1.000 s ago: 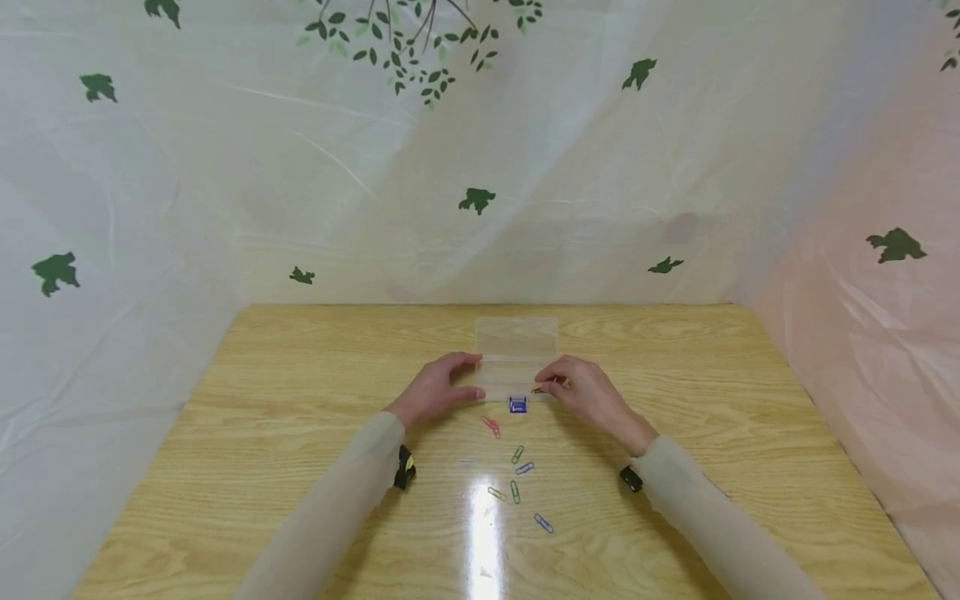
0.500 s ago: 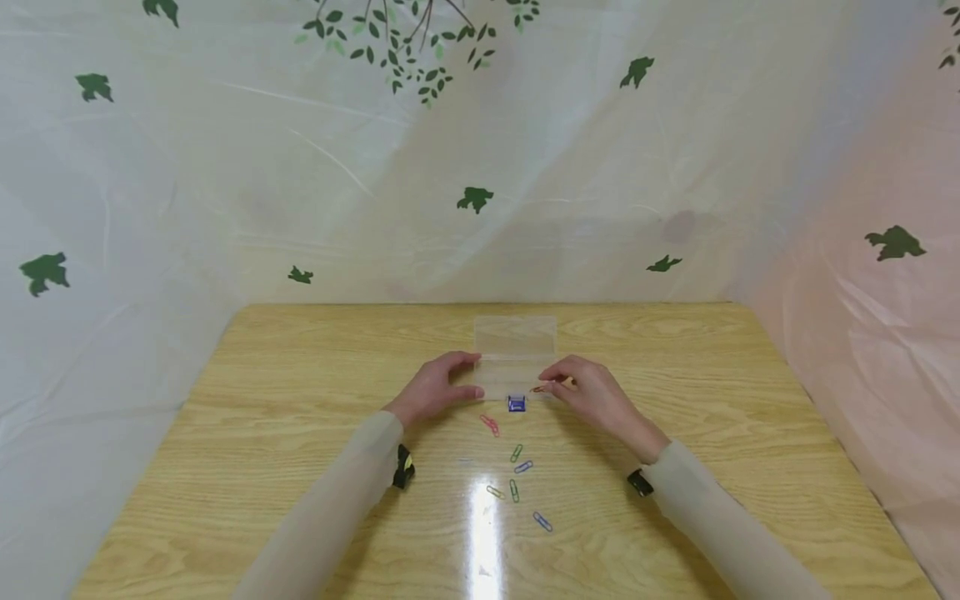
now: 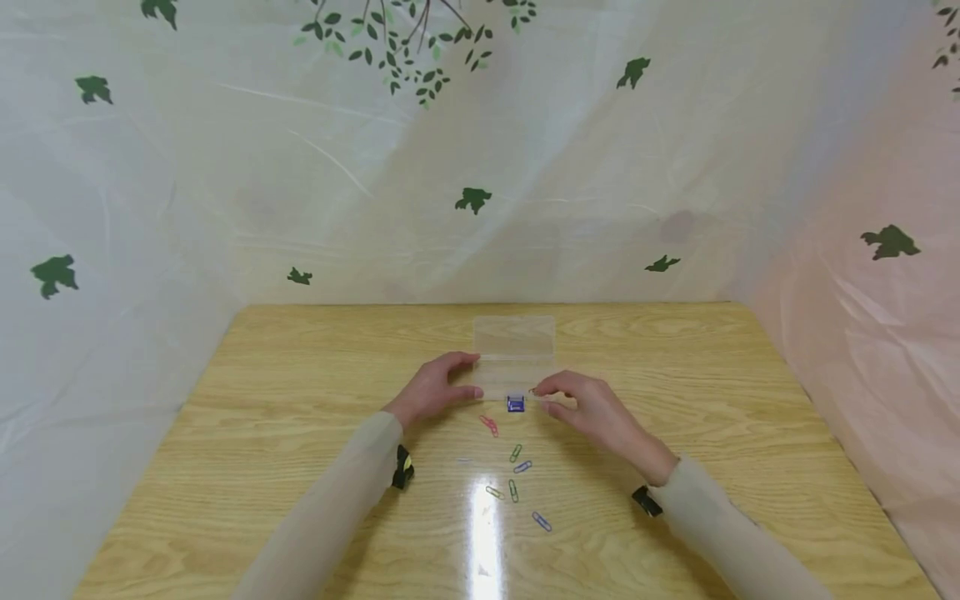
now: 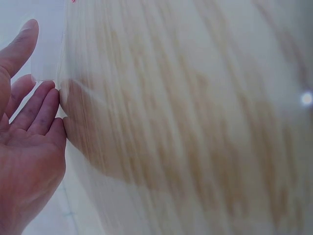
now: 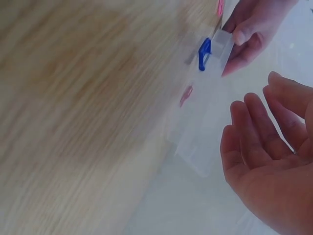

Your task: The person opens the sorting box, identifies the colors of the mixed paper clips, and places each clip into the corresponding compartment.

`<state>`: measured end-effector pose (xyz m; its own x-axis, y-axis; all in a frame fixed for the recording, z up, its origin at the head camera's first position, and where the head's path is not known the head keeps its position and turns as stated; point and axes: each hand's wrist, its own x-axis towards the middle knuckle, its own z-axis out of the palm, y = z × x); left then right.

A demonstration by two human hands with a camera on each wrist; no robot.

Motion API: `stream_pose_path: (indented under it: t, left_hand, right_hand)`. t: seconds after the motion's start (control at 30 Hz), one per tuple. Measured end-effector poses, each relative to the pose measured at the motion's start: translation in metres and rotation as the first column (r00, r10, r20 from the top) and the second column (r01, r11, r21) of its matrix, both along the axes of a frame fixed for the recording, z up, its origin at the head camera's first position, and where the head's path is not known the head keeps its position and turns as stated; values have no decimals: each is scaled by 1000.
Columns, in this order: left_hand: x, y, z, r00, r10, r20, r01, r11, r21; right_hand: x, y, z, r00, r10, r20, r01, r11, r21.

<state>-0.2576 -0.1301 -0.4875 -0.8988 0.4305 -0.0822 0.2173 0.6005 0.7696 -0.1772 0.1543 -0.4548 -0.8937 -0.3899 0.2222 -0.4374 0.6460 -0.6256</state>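
Head view looks down; 2 wrist views closer.

Blue plastic clasp (image 3: 516, 404): below the centre of the head view, too small there for any lettering to be read.
Clear hinged plastic box (image 3: 513, 336): showed no readable label or number.
Black wrist-worn device with a yellow patch (image 3: 403, 468): left of the lower centre, its brand or text unreadable.

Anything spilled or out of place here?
Only the paper clips stand out: several lie loose at mixed angles on the table, on the wearer's side of the open clear box. Spilled or laid out, I can't tell.
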Motion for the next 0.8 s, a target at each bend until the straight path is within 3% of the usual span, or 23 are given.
stream_pose_path:
  t: [0.27,0.8]
  left_hand:
    - [0,0,0,1000,-3,-7,3,1000,-3]
    - [-2,-1,-2,1000,-13,-15,13,1000,-4]
  right_hand:
    - [12,-6,-4,996,32,85,-33,999,8]
    - [25,-14,-9,990,83,114,-87,996,36]
